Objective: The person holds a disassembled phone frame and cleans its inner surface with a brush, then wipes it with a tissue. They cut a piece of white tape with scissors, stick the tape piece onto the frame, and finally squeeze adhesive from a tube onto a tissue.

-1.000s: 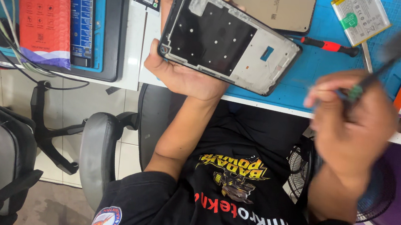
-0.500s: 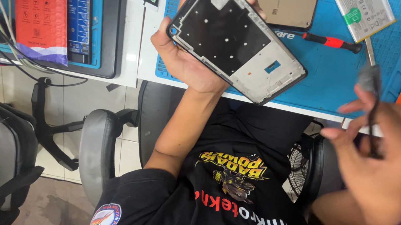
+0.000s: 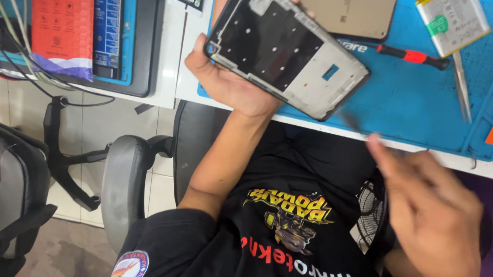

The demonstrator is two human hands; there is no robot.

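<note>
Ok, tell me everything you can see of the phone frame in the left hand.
The phone frame is a flat rectangular shell with rounded corners, held tilted above the blue mat. Most of its face is a dark plate dotted with small pale spots; the lower end is bare silver-grey, metal by the look, with a small blue rectangle in it. The left hand grips it from beneath, fingers showing past its upper edge. The blurred right hand is near the lower corner, holding a thin dark tool; contact cannot be told.

The bare left hand [image 3: 234, 82] grips a phone's grey metal mid-frame [image 3: 286, 48], its dark inner plate matt. Behind it lies a textured blue rubbery work mat [image 3: 409, 100], bearing a glossy red-handled screwdriver [image 3: 414, 56] and shiny steel tweezers [image 3: 462, 88]. Left of the mid-frame, a glossy red paper packet [image 3: 61, 12].
</note>
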